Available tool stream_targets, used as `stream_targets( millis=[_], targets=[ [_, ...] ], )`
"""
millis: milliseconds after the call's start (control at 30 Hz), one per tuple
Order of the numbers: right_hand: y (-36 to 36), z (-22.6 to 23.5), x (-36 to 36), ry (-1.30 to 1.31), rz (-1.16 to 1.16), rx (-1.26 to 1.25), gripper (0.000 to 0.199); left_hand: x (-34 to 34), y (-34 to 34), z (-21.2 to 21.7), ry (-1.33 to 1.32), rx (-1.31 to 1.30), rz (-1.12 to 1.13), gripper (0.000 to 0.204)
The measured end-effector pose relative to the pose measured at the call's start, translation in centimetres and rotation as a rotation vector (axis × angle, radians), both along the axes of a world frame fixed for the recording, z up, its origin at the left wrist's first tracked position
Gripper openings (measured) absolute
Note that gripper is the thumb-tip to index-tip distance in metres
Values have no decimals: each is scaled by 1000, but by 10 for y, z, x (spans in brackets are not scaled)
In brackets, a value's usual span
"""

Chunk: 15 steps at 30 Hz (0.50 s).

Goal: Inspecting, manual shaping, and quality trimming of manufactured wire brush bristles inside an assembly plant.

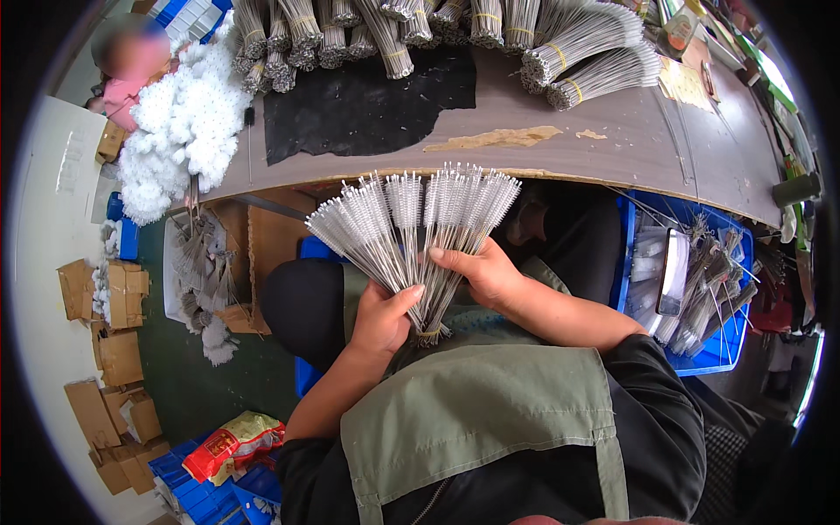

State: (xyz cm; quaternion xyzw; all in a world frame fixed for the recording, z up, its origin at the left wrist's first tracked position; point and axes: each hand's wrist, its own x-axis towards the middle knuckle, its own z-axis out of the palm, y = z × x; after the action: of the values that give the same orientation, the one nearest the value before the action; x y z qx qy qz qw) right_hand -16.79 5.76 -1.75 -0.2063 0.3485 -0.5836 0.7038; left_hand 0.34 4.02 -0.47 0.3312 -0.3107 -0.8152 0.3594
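Observation:
Over my lap I hold a bundle of thin wire brushes (pixel 407 245), white bristle heads fanned out away from me and bare wire stems gathered toward me by a yellowish band. Closed around the stems on the left is my left hand (pixel 382 317), its thumb lying across them. My right hand (pixel 483 273) grips the fan from the right, higher up just below the bristles, thumb pressed on the stems. The fingers behind the bundle are hidden. Several banded bundles of wire brushes (pixel 586 44) lie along the far side of the table.
The table's (pixel 350 171) near edge runs just beyond the brushes, with a black mat (pixel 367 101) on it. A blue crate (pixel 626 262) with brushes and a phone (pixel 672 271) stands right. White fluffy brushes (pixel 188 122) heap at left, near another person (pixel 127 66). Cardboard boxes (pixel 118 354) line the left wall.

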Motion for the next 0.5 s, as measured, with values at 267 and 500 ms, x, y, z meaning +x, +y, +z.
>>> stream_targets(
  millis=[267,500],
  targets=[
    [2,-4,1,-65,-26,-85,26,-5,6,3,-74,-18,35,52],
    [5,-9,1,-254,3,-143,34,-1,5,-5,-62,-110,-40,58]
  ],
)
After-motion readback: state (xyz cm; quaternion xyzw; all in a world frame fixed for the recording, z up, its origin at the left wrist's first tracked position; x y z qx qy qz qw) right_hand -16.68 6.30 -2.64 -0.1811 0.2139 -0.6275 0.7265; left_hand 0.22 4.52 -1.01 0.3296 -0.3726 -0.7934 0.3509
